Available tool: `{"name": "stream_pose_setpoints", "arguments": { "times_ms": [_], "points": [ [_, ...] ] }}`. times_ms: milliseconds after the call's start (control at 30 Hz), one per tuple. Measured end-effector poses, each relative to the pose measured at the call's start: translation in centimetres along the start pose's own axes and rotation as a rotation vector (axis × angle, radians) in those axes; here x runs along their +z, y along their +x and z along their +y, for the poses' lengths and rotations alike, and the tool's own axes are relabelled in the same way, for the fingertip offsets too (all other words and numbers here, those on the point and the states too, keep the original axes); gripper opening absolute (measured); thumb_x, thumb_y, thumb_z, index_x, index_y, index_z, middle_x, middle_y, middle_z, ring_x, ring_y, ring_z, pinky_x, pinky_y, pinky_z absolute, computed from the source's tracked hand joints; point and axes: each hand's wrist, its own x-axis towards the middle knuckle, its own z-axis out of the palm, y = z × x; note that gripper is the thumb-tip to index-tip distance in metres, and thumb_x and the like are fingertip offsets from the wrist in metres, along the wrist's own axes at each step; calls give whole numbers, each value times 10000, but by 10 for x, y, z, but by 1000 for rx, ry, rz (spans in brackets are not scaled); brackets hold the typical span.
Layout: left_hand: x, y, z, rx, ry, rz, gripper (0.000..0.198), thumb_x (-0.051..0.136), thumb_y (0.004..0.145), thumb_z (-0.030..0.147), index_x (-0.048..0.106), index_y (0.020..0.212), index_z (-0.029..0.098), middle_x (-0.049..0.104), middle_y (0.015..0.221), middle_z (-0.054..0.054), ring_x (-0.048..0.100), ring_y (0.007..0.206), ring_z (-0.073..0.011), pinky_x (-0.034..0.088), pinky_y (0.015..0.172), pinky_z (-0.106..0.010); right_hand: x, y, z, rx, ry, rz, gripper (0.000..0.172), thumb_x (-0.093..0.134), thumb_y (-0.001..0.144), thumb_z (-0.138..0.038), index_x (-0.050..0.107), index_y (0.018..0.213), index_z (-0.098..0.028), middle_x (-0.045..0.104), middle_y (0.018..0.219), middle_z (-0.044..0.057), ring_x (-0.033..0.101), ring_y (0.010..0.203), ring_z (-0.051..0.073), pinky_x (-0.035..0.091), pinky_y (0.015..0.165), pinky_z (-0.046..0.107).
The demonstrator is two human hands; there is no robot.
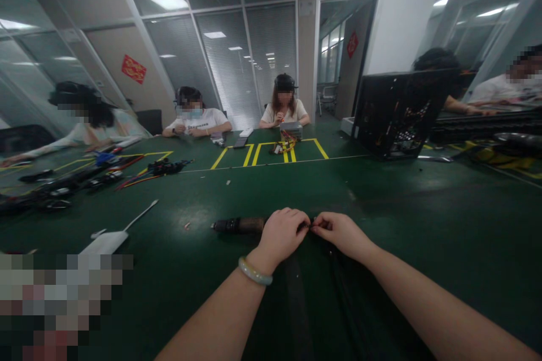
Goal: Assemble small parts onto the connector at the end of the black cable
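An electric screwdriver [239, 226], dark with a brownish barrel, lies on the green table mat, its tip to the left. Wrapped over its rear part is my left hand [285, 230], closed, with a pale bangle at the wrist. My right hand [339, 232] meets it fingertip to fingertip, pinching a small dark piece [312, 224] at the rear end of the screwdriver. The fingers hide most of that piece. A dark cable [334, 271] runs toward me below the right hand.
Left are a white-handled tool [108, 241] with a thin shaft and dark cables [165, 167]. A black computer case [398, 115] stands back right. Opposite, a person [284, 107] sits behind a grey box [291, 130] with coloured wires; other people sit around the table.
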Motion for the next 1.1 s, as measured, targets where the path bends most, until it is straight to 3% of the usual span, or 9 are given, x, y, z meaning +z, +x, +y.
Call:
{"name": "stream_pose_setpoints", "arguments": {
  "times_ms": [1100],
  "points": [
    [-1, 0, 0, -6, -35, -7, 94, 590, 858, 208, 622, 943, 232, 652, 953, 1, 569, 910, -179, 429, 835, -327, -4, -3, -6, 26, -24, -21, 169, 600, 839, -339, 690, 881, -202, 698, 807, 5, 614, 717, 165, 417, 627, 250]
  ]
}}
